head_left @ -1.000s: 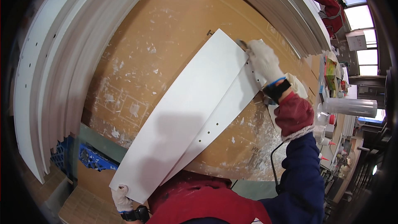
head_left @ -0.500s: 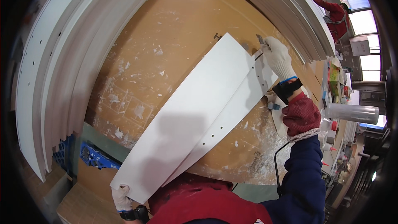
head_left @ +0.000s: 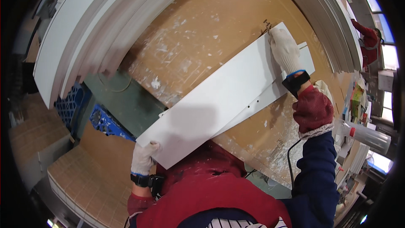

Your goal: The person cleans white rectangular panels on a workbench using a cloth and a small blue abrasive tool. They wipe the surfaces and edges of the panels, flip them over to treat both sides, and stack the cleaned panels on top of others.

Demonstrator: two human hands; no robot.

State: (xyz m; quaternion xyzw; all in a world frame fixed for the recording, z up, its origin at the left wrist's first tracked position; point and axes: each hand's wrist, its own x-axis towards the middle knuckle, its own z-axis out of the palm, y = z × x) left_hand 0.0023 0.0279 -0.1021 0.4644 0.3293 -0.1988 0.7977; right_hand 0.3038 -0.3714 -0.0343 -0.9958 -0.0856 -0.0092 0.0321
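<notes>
A long white board (head_left: 211,88) lies slantwise across the cardboard-covered bench (head_left: 185,59), its near end jutting past the edge toward my apron. My left hand (head_left: 143,156) grips the board's near left corner, thumb on top. At the far end, my right hand (head_left: 284,50) is closed over the board's edge. From its fingers pokes a small dark blade-like tool (head_left: 268,29), mostly hidden by the glove. Beneath this board rests a second white board (head_left: 307,61), partly covered, with small holes along its exposed side. Both hands wear white knit gloves.
Stacked white boards (head_left: 93,21) stand at the left, with another stack (head_left: 325,17) at the far right. A blue plastic crate (head_left: 71,101) and blue bracket (head_left: 107,122) are at lower left. A clear cylinder (head_left: 369,137) stands right. A co-worker (head_left: 370,44) is beyond.
The upper board has swung and shifted rightward across the lower one, covering more of its holes. My left hand has risen with its corner; my right hand has moved onto its far end.
</notes>
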